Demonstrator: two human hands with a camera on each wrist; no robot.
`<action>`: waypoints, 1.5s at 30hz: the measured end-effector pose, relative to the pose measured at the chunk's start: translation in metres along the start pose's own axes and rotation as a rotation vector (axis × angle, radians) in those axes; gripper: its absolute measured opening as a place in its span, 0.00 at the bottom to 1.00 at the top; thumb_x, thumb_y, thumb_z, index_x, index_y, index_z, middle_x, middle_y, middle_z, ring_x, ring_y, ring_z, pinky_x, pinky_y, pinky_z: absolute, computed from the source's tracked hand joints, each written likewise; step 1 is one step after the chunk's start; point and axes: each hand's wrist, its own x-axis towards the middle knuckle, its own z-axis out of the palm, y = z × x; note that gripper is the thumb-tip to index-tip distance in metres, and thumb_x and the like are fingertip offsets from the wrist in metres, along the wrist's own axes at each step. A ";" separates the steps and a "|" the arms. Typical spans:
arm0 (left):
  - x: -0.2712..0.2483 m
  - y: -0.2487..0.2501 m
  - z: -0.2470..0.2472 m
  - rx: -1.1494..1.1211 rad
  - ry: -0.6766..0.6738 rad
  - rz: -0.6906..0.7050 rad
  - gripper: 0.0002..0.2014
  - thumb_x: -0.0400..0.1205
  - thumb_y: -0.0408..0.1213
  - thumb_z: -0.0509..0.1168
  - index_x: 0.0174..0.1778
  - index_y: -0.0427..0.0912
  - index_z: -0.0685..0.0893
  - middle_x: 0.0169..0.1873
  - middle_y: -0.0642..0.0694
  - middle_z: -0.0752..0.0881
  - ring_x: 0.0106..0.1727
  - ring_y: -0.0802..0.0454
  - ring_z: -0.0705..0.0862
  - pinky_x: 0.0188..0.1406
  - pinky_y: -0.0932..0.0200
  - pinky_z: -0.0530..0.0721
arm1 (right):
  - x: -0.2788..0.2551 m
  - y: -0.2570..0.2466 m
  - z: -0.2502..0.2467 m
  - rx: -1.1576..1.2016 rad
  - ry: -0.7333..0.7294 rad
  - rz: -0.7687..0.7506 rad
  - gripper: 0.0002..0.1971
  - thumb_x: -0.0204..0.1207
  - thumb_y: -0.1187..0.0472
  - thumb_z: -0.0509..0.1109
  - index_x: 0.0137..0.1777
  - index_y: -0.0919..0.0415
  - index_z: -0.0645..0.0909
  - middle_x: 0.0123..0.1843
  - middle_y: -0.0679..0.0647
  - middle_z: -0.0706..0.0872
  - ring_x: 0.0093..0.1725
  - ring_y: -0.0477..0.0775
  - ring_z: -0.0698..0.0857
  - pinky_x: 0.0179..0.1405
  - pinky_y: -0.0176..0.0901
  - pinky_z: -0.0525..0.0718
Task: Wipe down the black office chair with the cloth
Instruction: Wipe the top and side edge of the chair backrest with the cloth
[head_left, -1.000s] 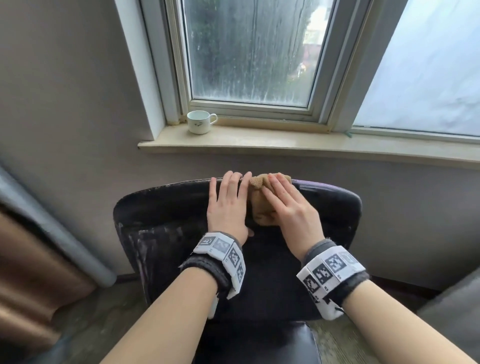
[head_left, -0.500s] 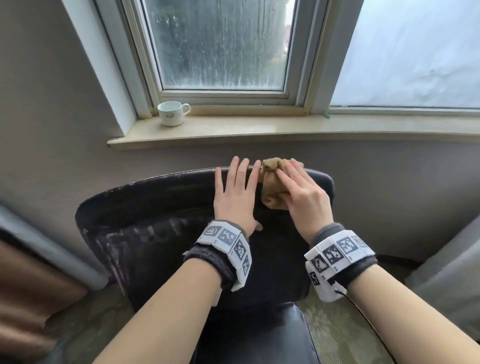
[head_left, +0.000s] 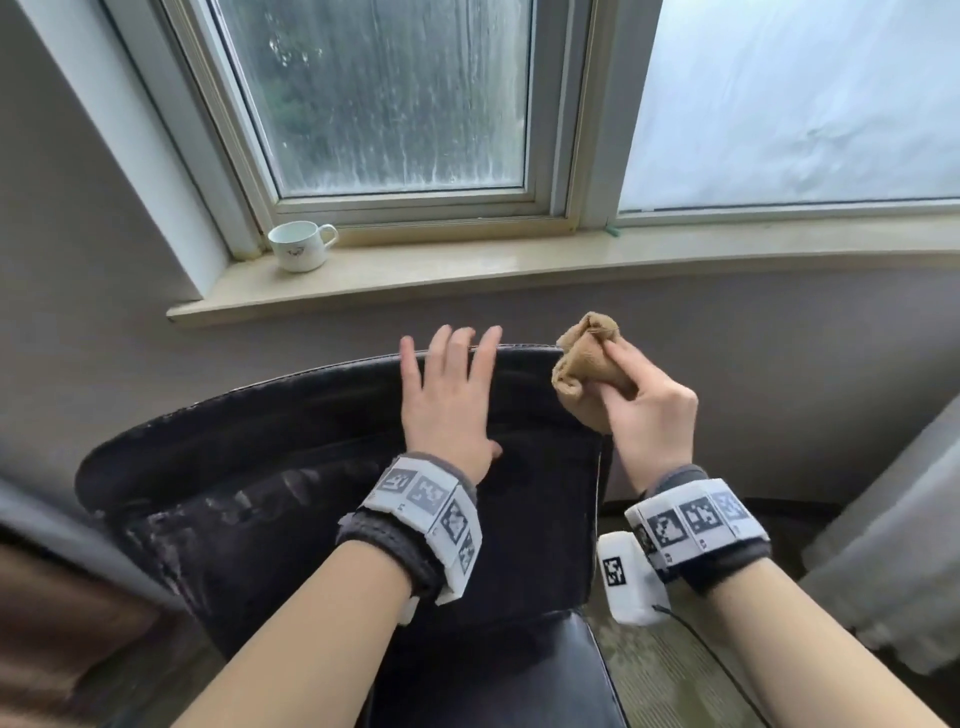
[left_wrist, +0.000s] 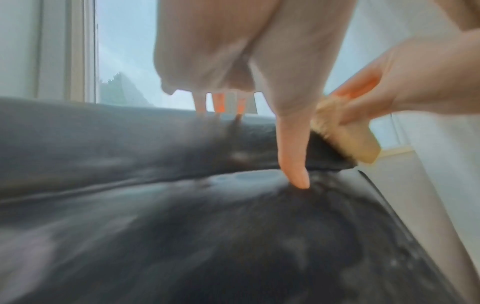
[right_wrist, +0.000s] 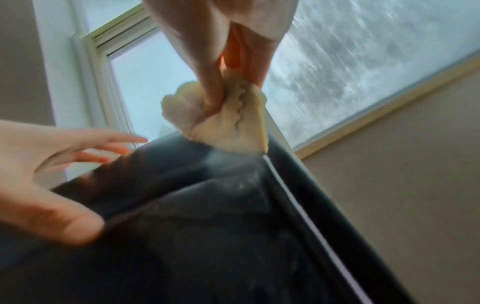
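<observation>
The black office chair (head_left: 291, 467) stands below me with its backrest toward the window, its leather dusty and streaked. My left hand (head_left: 447, 395) lies flat with straight fingers on the top of the backrest (left_wrist: 130, 144), thumb tip pressing the leather. My right hand (head_left: 639, 410) grips a bunched tan cloth (head_left: 587, 358) at the backrest's top right corner. In the right wrist view the cloth (right_wrist: 226, 123) hangs from my pinching fingers and touches the chair's upper edge (right_wrist: 233, 164). In the left wrist view the cloth (left_wrist: 348, 139) sits on the same corner.
A white cup (head_left: 298, 245) stands on the stone window sill (head_left: 519, 265) behind the chair. The wall is close behind the backrest. A grey curtain (head_left: 893, 545) hangs at the right, and a brown curtain (head_left: 47, 623) at the left. Carpet (head_left: 670, 670) shows beside the seat.
My right hand has slid the cloth rightward along the top of the backrest to its right corner and bunched it tighter. The left hand stays flat on the backrest.
</observation>
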 end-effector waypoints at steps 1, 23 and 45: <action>0.005 0.008 -0.001 -0.013 -0.016 0.049 0.58 0.66 0.55 0.75 0.81 0.52 0.40 0.79 0.46 0.53 0.82 0.46 0.45 0.77 0.38 0.32 | 0.000 -0.001 0.002 0.027 -0.038 0.051 0.23 0.66 0.75 0.74 0.62 0.63 0.83 0.64 0.55 0.84 0.63 0.47 0.81 0.62 0.08 0.61; 0.014 0.034 0.034 0.067 0.053 -0.048 0.56 0.66 0.44 0.77 0.79 0.54 0.42 0.77 0.46 0.57 0.80 0.44 0.52 0.79 0.39 0.38 | -0.052 0.037 0.024 0.057 -0.004 0.151 0.22 0.70 0.76 0.70 0.65 0.65 0.81 0.68 0.58 0.82 0.64 0.44 0.77 0.65 0.11 0.62; 0.022 0.031 0.039 0.030 0.043 -0.085 0.57 0.65 0.42 0.79 0.79 0.55 0.43 0.77 0.45 0.54 0.81 0.44 0.49 0.78 0.39 0.36 | -0.118 0.054 0.033 -0.030 -0.145 0.280 0.19 0.68 0.76 0.72 0.59 0.65 0.85 0.60 0.59 0.87 0.56 0.55 0.87 0.59 0.20 0.67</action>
